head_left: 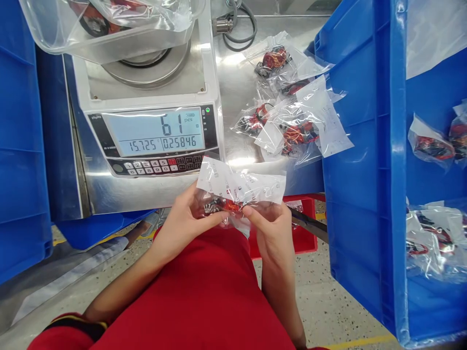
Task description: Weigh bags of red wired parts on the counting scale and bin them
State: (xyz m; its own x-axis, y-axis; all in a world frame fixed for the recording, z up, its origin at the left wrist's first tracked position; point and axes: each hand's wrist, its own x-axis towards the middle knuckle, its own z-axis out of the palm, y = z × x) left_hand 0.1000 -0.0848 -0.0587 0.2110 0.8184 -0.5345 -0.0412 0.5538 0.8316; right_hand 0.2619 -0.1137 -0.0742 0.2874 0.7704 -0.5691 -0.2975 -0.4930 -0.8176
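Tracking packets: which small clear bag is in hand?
The bag between left hand and right hand, before the scale; others lie on the table or in the crate.

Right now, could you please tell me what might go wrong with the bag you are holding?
The bag is merely pinched between the left hand and right hand, off the table, so it might slip and drop. The loose bags by the table edge could slide off.

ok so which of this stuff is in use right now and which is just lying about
In use: small clear bag of red-wired parts, pinched by left hand and right hand; counting scale showing 61 pcs; clear tub on its pan.
Lying about: filled bags on the steel table; blue crate at right; red bin; grey cable.
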